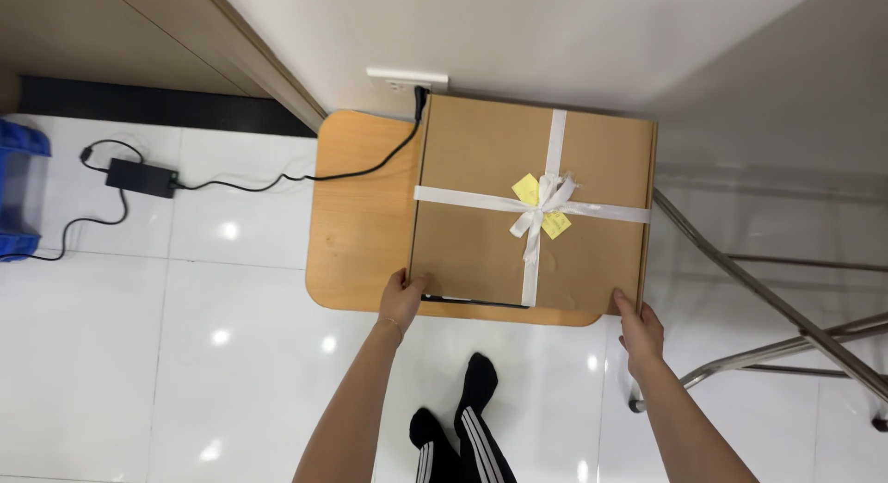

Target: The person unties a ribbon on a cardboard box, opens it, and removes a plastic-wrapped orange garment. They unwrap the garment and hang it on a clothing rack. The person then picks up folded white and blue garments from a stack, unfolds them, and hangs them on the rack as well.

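At frame centre, the ribboned cardboard box (pixel 532 210) is gripped at its two near corners: left hand (pixel 401 300) lower left, right hand (pixel 638 328) lower right, equally near.

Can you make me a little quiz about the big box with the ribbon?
1. True or false: the white ribbon bow on the flat brown cardboard box is tied over a yellow paper tag.
2. Which corners do the left hand and right hand grip?
A near
B far
3. What does the box rest on?

Key: 1 true. 2 A. 3 A small rounded wooden table.
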